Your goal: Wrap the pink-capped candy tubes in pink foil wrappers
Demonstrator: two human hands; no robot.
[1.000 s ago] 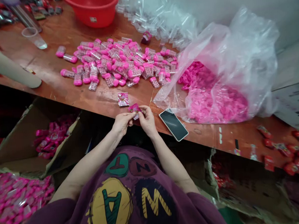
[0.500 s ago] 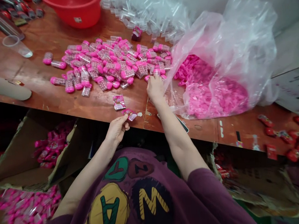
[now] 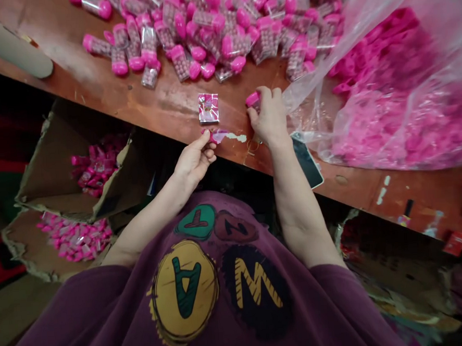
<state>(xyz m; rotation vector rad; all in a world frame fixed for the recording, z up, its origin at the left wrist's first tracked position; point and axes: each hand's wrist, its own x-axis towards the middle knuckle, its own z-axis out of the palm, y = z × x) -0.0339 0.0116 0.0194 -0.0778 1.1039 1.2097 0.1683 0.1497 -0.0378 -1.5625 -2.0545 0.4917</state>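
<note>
My left hand (image 3: 194,157) pinches a pink printed plastic sleeve (image 3: 218,136) at the table's front edge. Just beyond it lies a stack of similar pink sleeves (image 3: 209,108). My right hand (image 3: 270,116) is closed around a small candy bottle with a pink cap (image 3: 253,100); most of the bottle is hidden behind the fingers. Past both hands spreads a heap of clear, pink-capped candy bottles (image 3: 206,31) filled with small pale pink balls.
To the right, a clear bag (image 3: 408,125) holds pink plastic parts. A phone (image 3: 307,160) lies beside my right forearm. Below the table at left, cardboard boxes (image 3: 39,179) contain pink-capped pieces. Red items (image 3: 455,243) lie at far right.
My right hand has drawn back from the heap toward my left hand, bringing a candy bottle. My left hand still pinches the sleeve. The view has tilted down and closer.
</note>
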